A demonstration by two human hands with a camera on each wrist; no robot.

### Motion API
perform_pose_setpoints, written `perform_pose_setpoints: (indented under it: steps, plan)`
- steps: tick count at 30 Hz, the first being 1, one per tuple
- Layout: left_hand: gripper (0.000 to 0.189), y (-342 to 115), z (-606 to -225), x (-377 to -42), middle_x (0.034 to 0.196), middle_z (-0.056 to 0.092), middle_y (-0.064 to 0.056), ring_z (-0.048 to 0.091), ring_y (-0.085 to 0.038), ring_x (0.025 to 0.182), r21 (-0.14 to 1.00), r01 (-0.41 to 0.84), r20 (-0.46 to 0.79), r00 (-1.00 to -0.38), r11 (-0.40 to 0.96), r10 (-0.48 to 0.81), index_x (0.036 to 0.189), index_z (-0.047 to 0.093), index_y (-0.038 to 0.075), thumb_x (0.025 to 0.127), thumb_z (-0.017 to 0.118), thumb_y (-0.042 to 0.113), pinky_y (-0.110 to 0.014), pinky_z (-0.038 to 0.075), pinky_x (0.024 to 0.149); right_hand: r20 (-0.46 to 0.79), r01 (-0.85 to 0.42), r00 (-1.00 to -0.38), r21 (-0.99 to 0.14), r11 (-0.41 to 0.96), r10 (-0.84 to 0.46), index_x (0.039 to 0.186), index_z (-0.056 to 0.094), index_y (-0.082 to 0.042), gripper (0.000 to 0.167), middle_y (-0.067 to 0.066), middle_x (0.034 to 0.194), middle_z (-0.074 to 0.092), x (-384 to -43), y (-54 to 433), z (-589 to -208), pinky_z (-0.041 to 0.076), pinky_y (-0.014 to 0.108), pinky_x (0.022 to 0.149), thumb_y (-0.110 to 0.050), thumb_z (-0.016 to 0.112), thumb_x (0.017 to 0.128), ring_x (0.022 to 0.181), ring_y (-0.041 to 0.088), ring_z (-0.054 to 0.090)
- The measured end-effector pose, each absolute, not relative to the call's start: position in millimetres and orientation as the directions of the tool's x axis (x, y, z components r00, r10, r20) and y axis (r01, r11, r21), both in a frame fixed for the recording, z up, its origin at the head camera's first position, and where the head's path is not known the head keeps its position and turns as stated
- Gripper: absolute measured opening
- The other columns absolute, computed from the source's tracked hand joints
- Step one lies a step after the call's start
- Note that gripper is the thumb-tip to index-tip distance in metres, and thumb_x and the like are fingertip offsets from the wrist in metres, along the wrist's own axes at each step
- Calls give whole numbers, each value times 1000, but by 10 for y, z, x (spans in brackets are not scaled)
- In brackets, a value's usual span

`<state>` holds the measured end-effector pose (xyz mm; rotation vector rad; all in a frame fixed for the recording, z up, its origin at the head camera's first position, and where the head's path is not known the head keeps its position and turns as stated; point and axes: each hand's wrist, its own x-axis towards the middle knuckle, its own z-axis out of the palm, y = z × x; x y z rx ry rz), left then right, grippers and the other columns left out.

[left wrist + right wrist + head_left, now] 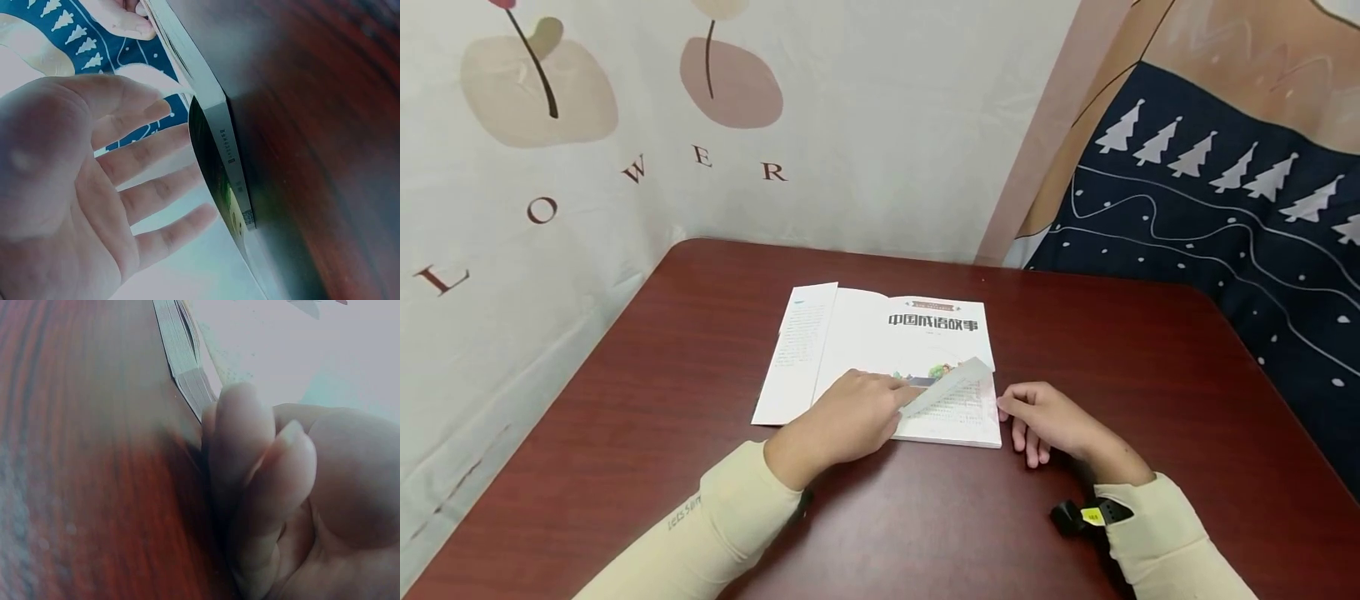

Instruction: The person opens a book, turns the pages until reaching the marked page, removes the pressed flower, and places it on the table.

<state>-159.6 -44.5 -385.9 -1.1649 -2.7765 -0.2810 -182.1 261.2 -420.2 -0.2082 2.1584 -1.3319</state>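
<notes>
A paperback book lies spread on the table, its title page with large Chinese characters and a small coloured picture facing up. One lifted page folds over diagonally at the lower right, baring printed text beneath. My left hand rests over the book's lower middle, fingers stretched out beside that page; in the left wrist view they are spread along the book's spine end. At the right edge is my right hand, thumb and index fingertip right at the pages, other fingers loosely bent above the table.
The dark red table extends around the book. A white cover flap spreads to the left. A black wrist device with a yellow label sits at my right cuff. Behind hang a pale curtain and dark blue tree-patterned cloth.
</notes>
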Motion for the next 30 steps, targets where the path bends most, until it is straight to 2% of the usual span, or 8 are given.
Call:
perform_pose_setpoints:
  steps: [4,9,16,25,28,30]
  plan:
    - [48,-450,-3862,-1588,124,72,0,72,-20,106,103,715,198,-696,692,690,136,61,17,89,65,9,-41,58,81,-393,170,-822,-860,482,-412,96,54,4,28,7,59,59,-1821,2610,-4210,45,25,37,-22,47,104,38,15,59]
    - [69,-463,-3874,-1567,127,70,-1,72,-22,103,101,713,220,-696,694,683,151,42,15,88,70,11,-40,57,80,-389,159,-818,-861,483,-423,96,55,4,28,7,59,59,-1813,2615,-4237,46,26,37,-23,51,103,38,15,59]
    - [81,-454,-3874,-1578,133,66,-6,72,-25,97,84,713,250,-691,696,678,157,31,17,88,72,11,-39,57,78,-377,135,-835,-846,516,-400,94,58,1,25,7,58,60,-1810,2605,-4239,47,27,37,-24,59,100,37,15,58]
    - [84,-444,-3853,-1588,153,47,-13,68,-30,113,96,703,234,-704,705,670,160,22,22,91,66,6,-42,57,82,-375,118,-835,-838,534,-404,95,59,0,25,8,58,62,-1824,2611,-4224,49,29,38,-25,62,99,37,15,58]
    - [81,-441,-3858,-1590,158,39,-15,65,-32,119,98,717,245,-690,691,681,159,26,26,92,64,3,-44,57,84,-372,119,-839,-838,533,-398,95,59,0,25,8,58,61,-1821,2607,-4226,48,29,37,-25,61,99,37,15,58]
    - [76,-445,-3874,-1592,161,34,-16,59,-32,127,98,734,256,-671,672,695,157,34,28,92,63,2,-45,56,90,-380,128,-835,-838,530,-398,96,59,0,25,7,58,61,-1811,2606,-4239,49,29,38,-25,61,99,37,15,58]
